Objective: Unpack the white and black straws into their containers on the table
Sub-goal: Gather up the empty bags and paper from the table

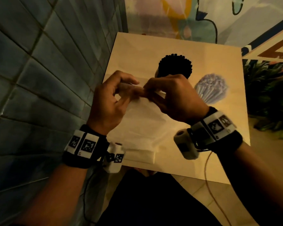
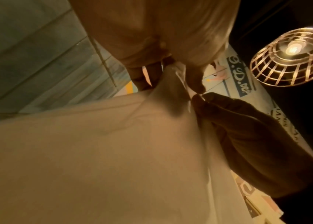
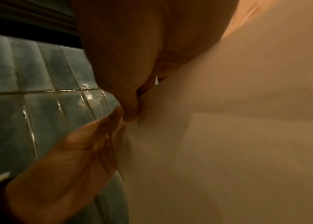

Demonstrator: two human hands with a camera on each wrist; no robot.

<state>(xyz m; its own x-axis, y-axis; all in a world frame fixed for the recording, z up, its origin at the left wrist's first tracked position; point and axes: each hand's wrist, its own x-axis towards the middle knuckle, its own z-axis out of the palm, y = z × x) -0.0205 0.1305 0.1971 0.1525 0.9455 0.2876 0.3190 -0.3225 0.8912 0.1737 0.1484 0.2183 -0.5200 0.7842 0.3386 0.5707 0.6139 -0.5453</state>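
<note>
A white packet (image 1: 137,124) hangs over the beige table (image 1: 211,152), and both hands hold it up by its top edge. My left hand (image 1: 135,86) pinches that edge from the left and my right hand (image 1: 148,91) pinches it right beside it, fingertips almost touching. The left wrist view shows the left hand (image 2: 180,72) and right hand (image 2: 199,98) nipping the packet (image 2: 94,151) at its seam. Behind the hands stands a container full of black straws (image 1: 175,66). A container of white straws (image 1: 211,89) stands to its right. What the packet holds is hidden.
A blue-grey tiled wall (image 1: 39,79) runs close along the table's left side. Green plants (image 1: 268,95) sit beyond the right edge. A thin cable (image 1: 207,176) hangs over the near edge. A wire-cage lamp (image 2: 290,59) glows overhead.
</note>
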